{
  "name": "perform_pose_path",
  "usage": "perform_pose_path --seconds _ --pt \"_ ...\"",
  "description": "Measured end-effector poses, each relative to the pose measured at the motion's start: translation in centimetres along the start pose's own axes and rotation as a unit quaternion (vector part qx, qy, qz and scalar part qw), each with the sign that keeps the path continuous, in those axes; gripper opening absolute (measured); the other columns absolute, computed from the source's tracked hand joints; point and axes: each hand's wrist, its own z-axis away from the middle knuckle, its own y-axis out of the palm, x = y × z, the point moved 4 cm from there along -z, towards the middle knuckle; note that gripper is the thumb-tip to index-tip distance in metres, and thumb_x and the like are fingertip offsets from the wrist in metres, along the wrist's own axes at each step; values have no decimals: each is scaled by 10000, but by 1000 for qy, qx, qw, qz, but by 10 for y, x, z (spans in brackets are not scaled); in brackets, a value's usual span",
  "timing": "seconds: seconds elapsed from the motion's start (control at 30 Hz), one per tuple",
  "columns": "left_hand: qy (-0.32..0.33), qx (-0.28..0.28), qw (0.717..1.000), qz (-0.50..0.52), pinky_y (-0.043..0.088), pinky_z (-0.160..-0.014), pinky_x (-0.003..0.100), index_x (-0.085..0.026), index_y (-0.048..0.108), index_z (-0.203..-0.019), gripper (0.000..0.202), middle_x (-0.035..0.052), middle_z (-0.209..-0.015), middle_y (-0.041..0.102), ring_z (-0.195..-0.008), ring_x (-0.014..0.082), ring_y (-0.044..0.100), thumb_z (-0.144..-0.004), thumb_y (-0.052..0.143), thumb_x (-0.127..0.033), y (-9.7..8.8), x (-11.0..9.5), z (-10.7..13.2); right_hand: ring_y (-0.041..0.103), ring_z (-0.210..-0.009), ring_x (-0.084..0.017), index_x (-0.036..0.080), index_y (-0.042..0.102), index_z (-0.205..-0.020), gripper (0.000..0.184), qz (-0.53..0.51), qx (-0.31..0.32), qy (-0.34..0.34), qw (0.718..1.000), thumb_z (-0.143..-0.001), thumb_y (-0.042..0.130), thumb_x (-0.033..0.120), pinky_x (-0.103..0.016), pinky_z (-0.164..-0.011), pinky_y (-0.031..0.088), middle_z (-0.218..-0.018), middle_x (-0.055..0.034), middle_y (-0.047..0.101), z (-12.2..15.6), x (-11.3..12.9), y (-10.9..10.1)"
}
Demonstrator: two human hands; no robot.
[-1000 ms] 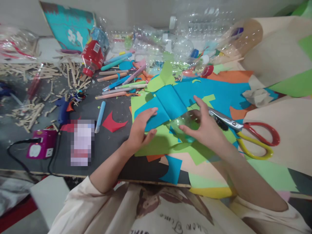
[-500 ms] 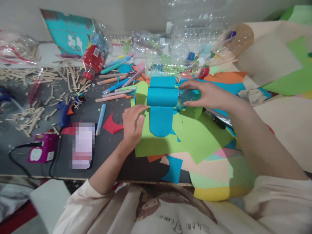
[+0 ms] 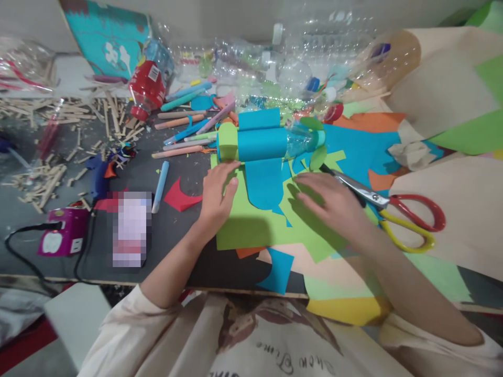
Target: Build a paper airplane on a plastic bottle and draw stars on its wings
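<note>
A clear plastic bottle wrapped in blue paper, with a green paper end, lies on its side across a green sheet. A blue paper flap hangs from it toward me. My left hand rests on the green sheet's left edge, fingers loosely curled, its fingertips just under the bottle's green end. My right hand lies flat and open on the green paper, a little below the bottle, holding nothing. Red-and-yellow scissors lie just right of my right hand.
Several empty clear bottles and a red-labelled bottle crowd the back. Coloured pens, wooden sticks, a blue glue gun, a purple power box with cable and paper scraps cover the dark table.
My right hand set the wrapped bottle down and drew back toward me onto the green paper. My left hand stayed near the bottle's green end, uncurling a little.
</note>
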Motion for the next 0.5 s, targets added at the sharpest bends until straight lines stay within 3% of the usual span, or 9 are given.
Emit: perform_pose_path --seconds 0.07,0.17,0.33,0.43,0.5 --pt "-3 4 1000 11 443 -1023 363 -217 583 -1287 594 108 -1312 650 -1248 242 579 -1007 232 -607 1 1 0 587 -1274 -317 145 567 -1323 491 25 45 -12 999 -1017 364 470 -506 -1023 502 -1399 -167 607 10 4 15" --pt "3 2 1000 20 440 -1034 364 -211 572 -1303 579 115 -1328 640 -1260 244 575 -1008 261 -599 0 2 0 530 -1341 -322 151 529 -1366 554 39 59 -16 997 -1007 332 526 -509 -1094 452 -1446 -174 565 20 7 26" --pt "25 -18 1000 5 481 -959 346 -185 606 -1239 562 112 -1195 693 -1132 225 632 -1023 247 -559 -3 -2 0 436 -1408 -388 171 404 -1448 790 62 44 34 997 -892 385 732 -591 -1107 412 -1523 -208 461 35 12 32" --pt "58 -11 998 0 483 -961 324 -193 625 -1193 495 100 -1185 701 -1138 206 631 -1040 261 -491 -2 -7 1 445 -1397 -396 160 390 -1443 723 63 47 52 996 -924 411 662 -611 -1077 434 -1521 -228 450 44 14 35" --pt "80 -4 997 -3 482 -964 320 -201 630 -1179 451 92 -1187 705 -1140 198 631 -1046 278 -449 -1 -10 3 482 -1365 -399 138 485 -1334 565 61 25 47 997 -958 426 556 -604 -1046 466 -1472 -246 497 48 14 32"
